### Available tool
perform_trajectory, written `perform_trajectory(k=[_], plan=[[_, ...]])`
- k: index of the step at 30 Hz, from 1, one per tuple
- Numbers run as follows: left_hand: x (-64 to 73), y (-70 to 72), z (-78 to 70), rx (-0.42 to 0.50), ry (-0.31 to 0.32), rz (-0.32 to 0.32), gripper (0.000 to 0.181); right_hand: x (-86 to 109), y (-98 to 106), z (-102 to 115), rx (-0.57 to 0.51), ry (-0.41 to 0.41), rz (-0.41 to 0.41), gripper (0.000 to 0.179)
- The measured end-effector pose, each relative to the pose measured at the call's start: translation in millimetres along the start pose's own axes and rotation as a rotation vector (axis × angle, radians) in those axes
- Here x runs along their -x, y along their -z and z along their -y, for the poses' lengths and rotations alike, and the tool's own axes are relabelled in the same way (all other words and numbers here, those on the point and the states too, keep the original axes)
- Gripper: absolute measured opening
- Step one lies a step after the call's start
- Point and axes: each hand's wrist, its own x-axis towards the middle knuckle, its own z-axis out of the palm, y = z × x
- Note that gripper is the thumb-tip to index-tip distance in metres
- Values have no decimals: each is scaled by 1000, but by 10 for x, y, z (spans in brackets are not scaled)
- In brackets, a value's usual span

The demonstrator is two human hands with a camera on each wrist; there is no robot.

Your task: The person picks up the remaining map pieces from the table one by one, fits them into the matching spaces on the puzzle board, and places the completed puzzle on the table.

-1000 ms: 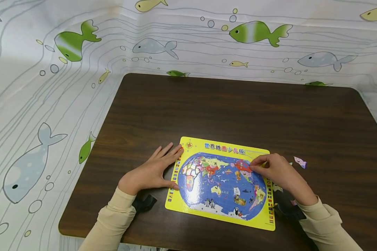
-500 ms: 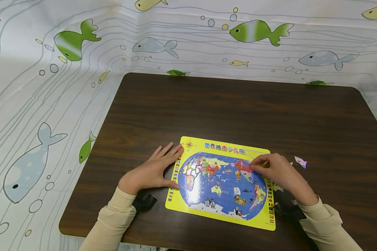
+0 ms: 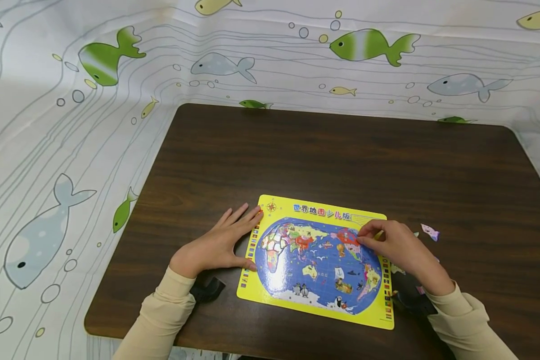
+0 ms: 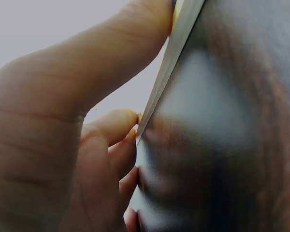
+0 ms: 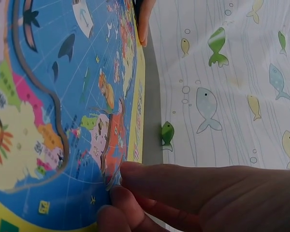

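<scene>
A yellow-bordered world map puzzle board (image 3: pixel 378 320) with Chinese lettering lies slightly slanted on the table. Along its left edge my left hand (image 3: pixel 213 247) rests with fingers spread; the thumb and fingertips touch the border. In the left wrist view, the fingers (image 4: pixel 117 126) meet the board's thin edge. My right hand (image 3: pixel 400 250) is over the upper right of the map, pinching a red puzzle piece (image 5: pixel 116 137) between thumb and fingers at North America. The piece lies at or nearly in its place; whether it is fully seated I cannot tell.
Right of the board lie several loose puzzle pieces, among them a pinkish one (image 3: pixel 430 232) and a pale one (image 3: pixel 398 269) partly hidden by the right hand. The dark wooden table (image 3: pixel 324 155) meets a fish-patterned cloth (image 3: pixel 279 50) behind and at the left.
</scene>
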Motion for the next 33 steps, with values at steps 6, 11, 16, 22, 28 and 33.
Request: perform_trajectory(k=[6, 11, 16, 22, 28, 33], plan=[[-15, 18, -7, -9, -6, -1, 123, -6, 1, 15, 31, 3, -7, 26], [-6, 20, -23, 7, -4, -4, 121, 3, -5, 22, 39, 4, -4, 23], [8, 8, -33, 25, 1, -1, 121, 13, -17, 22, 30, 3, -5, 25], [-23, -15, -33, 22, -12, 0, 121, 60, -23, -22, 4, -9, -13, 27], [-85, -36, -31, 22, -24, 12, 121, 80, -5, -84, -4, -25, -34, 31], [-64, -26, -2, 18, -7, -3, 122, 16, 27, -59, 0, 8, -46, 29]])
